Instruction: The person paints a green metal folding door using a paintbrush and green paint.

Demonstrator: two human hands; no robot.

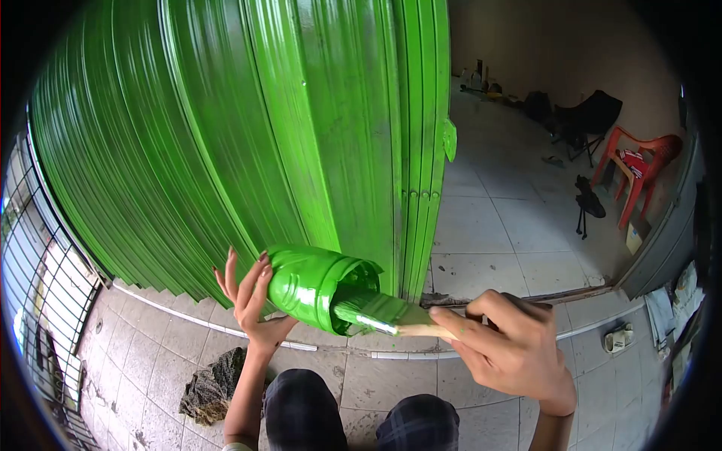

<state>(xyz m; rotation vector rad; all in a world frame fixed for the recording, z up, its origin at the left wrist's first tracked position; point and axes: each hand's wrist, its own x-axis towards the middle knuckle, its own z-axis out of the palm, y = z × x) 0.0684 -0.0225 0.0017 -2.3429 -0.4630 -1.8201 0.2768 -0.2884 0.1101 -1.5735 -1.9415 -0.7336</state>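
My left hand [252, 301] holds a cut-open plastic container [304, 286] coated in green paint, its mouth tilted toward the right. A paintbrush [383, 316] is in my right hand [508, 342], with the fingers closed on its pale wooden handle. The green bristles reach into the container's mouth, where their tips are partly hidden. Behind both hands stands a folding metal door [301, 135], green and glossy, with darker streaks on some panels.
A red plastic chair [643, 173] and a black folding chair [590, 116] stand inside the doorway on the right. A dark crumpled cloth [214, 387] lies on the tiles at lower left, near a barred gate [45, 263]. My knees show below.
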